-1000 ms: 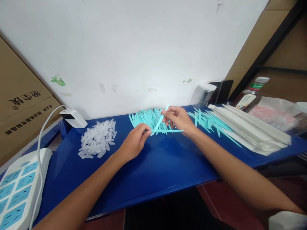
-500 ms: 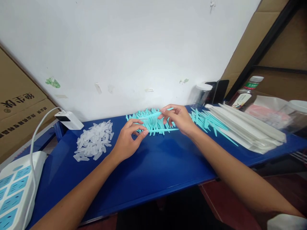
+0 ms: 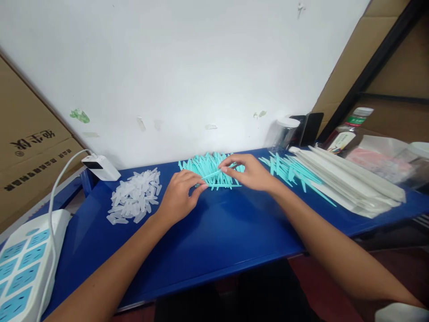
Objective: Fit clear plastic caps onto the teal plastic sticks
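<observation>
Teal stick (image 3: 214, 173): pinched at 8 o'clock by left hand (image 3: 179, 194), at 2 o'clock by right hand (image 3: 253, 173), over stick pile (image 3: 201, 164) on desk (image 3: 217, 232).

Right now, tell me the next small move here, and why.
Probably pinch the free end of the teal stick with the left hand: the right hand holds its other end above the teal pile, and that tip almost touches the left fingertips.
</observation>
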The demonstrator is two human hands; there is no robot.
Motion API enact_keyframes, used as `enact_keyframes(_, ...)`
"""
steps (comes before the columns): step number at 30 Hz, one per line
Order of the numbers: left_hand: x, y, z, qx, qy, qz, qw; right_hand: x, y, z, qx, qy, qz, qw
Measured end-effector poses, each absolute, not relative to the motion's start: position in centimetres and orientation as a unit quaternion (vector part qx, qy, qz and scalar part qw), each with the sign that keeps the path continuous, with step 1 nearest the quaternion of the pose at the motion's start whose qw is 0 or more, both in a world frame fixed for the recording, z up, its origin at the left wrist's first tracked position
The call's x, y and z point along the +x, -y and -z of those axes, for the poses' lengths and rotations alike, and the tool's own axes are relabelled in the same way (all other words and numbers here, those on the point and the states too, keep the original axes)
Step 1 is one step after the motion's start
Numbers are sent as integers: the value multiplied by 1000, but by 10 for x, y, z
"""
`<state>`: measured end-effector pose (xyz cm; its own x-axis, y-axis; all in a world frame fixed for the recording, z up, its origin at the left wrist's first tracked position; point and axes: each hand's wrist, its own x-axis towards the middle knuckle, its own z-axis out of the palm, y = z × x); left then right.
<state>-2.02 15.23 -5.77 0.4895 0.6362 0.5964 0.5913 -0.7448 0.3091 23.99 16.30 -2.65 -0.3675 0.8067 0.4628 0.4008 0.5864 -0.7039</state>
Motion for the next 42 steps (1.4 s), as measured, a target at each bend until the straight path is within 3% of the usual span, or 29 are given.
enact_keyframes(5, -23, -154, 60, 881, -328, -342, -21, 237, -155, 27, -292, 899, -120, 303)
enact_keyframes(11, -23, -153, 58, 889, -309, -336, -36, 230, -150, 33, -293, 929, -23, 225)
enact_keyframes(23, -27, -157, 57, 893, -302, -331, -38, 207, -138, 44, -323, 919, 168, 153)
enact_keyframes(36, -33, -160, 41, 914, -261, -283, -129, 215, -142, 36, -344, 925, 81, 141)
enact_keyframes(40, -59, -177, 35, 896, -328, -250, -166, 238, -154, 32, -404, 902, 68, 136)
enact_keyframes(42, -76, -187, 31, 866, -404, -223, -193, 254, -164, 32, -472, 864, 37, 172)
